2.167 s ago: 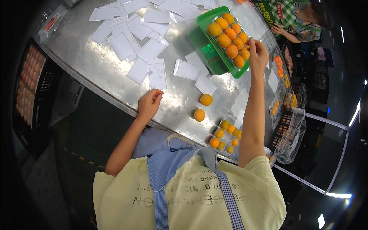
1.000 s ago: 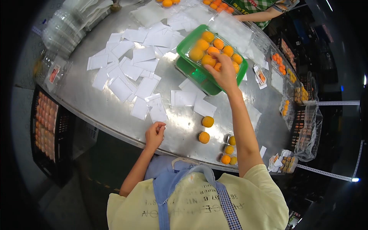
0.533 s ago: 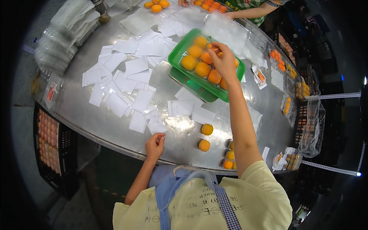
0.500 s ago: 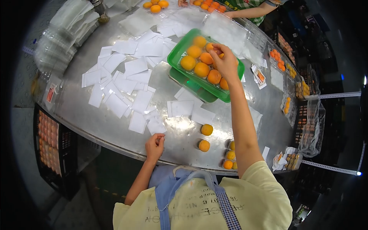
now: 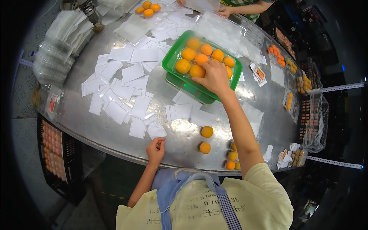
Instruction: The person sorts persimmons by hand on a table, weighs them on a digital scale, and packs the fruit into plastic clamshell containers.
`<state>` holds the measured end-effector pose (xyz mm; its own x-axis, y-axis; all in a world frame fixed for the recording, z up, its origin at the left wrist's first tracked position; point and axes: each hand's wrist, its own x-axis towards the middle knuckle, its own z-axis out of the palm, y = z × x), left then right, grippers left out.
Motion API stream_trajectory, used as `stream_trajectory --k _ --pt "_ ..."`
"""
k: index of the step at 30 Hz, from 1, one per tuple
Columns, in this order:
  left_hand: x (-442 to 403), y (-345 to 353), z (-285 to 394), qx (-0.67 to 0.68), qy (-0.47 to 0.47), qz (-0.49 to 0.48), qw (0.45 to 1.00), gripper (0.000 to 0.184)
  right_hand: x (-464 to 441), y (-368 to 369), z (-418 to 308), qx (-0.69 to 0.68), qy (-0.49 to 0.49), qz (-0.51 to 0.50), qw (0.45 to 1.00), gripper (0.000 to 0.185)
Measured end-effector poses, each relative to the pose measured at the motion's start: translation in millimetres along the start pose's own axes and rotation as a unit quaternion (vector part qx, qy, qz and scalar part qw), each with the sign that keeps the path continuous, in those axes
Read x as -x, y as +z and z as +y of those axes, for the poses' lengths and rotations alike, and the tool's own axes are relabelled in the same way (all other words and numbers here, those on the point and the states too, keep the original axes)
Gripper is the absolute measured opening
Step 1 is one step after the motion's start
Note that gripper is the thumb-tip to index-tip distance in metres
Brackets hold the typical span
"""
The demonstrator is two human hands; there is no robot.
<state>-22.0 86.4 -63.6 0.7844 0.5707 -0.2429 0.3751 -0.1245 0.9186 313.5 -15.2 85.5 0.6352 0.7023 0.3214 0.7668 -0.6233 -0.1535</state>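
A green plastic basket (image 5: 168, 63) stands on a green scale (image 5: 191, 90) with a small green light. Inside it, a clear tray holds several orange citrus fruits (image 5: 183, 66). My right hand (image 5: 215, 76) reaches over the basket's near side, thumb and fingers closed around an orange in the tray; the palm hides some fruit. Near the table's front edge my left hand (image 5: 156, 150) rests with its fingers curled in, and nothing shows in it. Two loose oranges (image 5: 207, 132) lie on the metal table to its right.
White cards (image 5: 134, 71) are scattered across the metal table (image 5: 122, 142). Stacked clear trays (image 5: 57, 53) stand at the far left. A packed fruit tray (image 5: 232, 155) sits beside my right forearm. Across the table are a co-worker's hands (image 5: 224, 12).
My right hand has moved from the basket's far side down and left toward its near middle. An orange now sits where its fingers were. My left hand has barely moved.
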Motion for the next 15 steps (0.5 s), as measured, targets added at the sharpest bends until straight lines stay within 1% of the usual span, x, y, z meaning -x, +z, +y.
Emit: stream_trajectory --k 3,4,5,6,7,8,9,12,15 --pt "1 0 2 0.003 0.003 0.0 1.0 0.009 -3 -11 2 -0.126 0.072 -0.049 0.988 0.048" --pt "1 0 3 0.004 0.005 0.001 1.0 0.009 1 -11 8 -0.234 0.119 -0.03 0.964 0.049" --pt "1 -1 3 0.002 0.009 0.004 1.0 0.009 7 -11 18 -0.339 0.166 -0.012 0.926 0.049" --pt "1 0 2 -0.001 0.013 0.005 1.0 0.009 14 -12 26 -0.438 0.211 0.006 0.874 0.049" --pt "1 0 2 -0.003 0.018 0.006 1.0 0.009 19 -22 22 -0.587 0.217 0.031 0.78 0.05" --pt "1 0 1 -0.008 0.015 0.008 1.0 0.009 29 -38 15 -0.716 0.216 0.057 0.661 0.05" --pt "1 0 1 -0.013 0.013 0.008 1.0 0.009 41 -51 10 -0.823 0.208 0.083 0.522 0.051" --pt "1 1 2 -0.018 0.016 0.01 1.0 0.009 78 -73 15 -0.894 0.157 0.084 0.41 0.045" --pt "0 4 -5 -0.012 0.006 0.01 1.0 0.009 139 -61 44 -0.888 0.175 0.076 0.418 0.034"
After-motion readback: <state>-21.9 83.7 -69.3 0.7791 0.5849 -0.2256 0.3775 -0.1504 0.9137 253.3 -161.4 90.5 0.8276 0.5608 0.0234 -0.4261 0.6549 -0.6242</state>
